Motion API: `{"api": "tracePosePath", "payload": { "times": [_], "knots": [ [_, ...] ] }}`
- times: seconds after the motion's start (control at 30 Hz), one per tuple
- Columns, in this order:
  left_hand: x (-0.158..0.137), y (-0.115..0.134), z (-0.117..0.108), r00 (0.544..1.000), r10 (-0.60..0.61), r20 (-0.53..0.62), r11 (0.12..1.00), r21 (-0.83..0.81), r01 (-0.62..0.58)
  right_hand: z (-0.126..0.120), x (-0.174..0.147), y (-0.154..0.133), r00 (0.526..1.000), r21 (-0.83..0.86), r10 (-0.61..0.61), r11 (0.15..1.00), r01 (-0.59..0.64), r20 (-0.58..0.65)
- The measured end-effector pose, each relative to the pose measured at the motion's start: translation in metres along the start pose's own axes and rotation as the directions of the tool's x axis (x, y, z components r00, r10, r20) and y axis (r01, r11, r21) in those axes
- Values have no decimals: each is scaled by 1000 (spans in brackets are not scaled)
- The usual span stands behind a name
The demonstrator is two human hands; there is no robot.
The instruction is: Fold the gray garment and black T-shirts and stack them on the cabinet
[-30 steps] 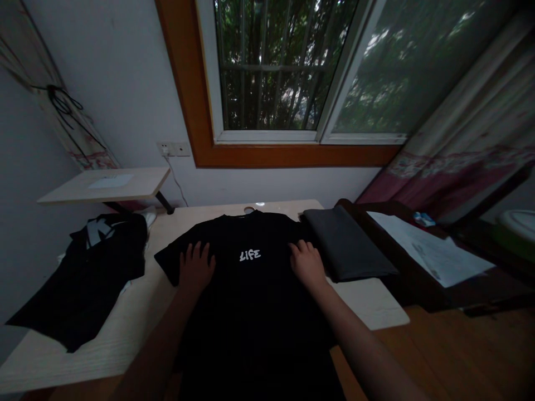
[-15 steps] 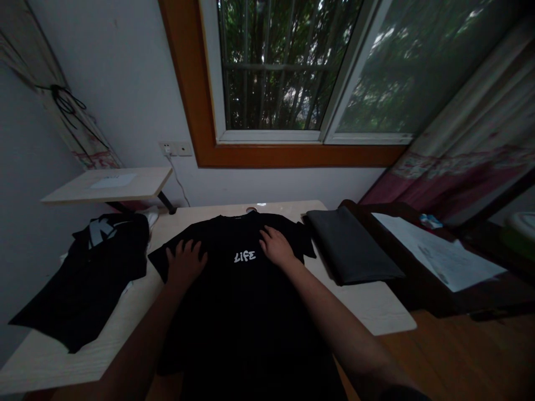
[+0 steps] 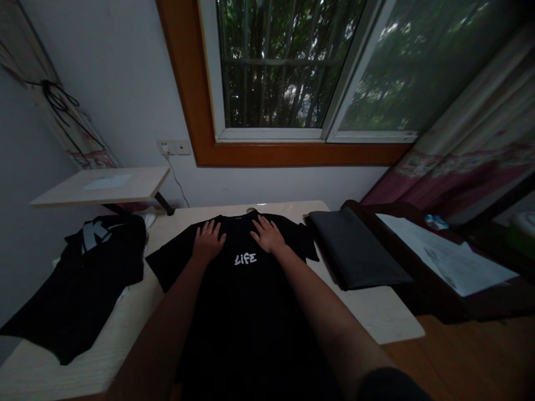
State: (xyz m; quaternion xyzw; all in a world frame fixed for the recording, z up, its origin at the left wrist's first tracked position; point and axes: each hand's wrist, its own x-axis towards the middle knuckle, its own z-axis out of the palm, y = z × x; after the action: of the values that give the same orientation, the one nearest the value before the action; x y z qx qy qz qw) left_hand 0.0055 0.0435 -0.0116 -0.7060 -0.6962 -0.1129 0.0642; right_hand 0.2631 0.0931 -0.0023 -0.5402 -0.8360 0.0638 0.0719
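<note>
A black T-shirt [image 3: 242, 301] lies spread face up on the pale desk [image 3: 137, 312], its collar toward the window and white lettering [image 3: 245, 259] on its chest. My left hand [image 3: 209, 240] rests on the shirt's upper left, fingers stretched out and apart. On the upper right, beside the collar, my right hand [image 3: 267, 234] lies flat with spread fingers. Both palms face down on the cloth, and neither hand grips anything. The shirt's lower part runs into darkness between my forearms.
Another black garment [image 3: 96, 284] with a grey print lies on the desk at left, near a small raised shelf [image 3: 104, 186]. At right are a dark flat folder [image 3: 355, 248] and a dark side table with a paper sheet [image 3: 443, 253]. A window [image 3: 284, 72] is behind.
My left hand has moved right and away from me, from the sleeve side toward the collar. My right hand has shifted slightly left and farther up the shirt.
</note>
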Motion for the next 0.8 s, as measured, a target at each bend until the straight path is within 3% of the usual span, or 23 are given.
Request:
{"api": "tracePosePath", "payload": {
  "times": [0.4,0.8],
  "knots": [
    [14,-16,0,998,8,62,1000,2,-8,-3,16,44,999,-39,50,998,-50,4],
    [11,-33,-3,996,51,79,999,12,-52,-14,-11,110,997,-50,45,998,-48,-66]
  ]
}}
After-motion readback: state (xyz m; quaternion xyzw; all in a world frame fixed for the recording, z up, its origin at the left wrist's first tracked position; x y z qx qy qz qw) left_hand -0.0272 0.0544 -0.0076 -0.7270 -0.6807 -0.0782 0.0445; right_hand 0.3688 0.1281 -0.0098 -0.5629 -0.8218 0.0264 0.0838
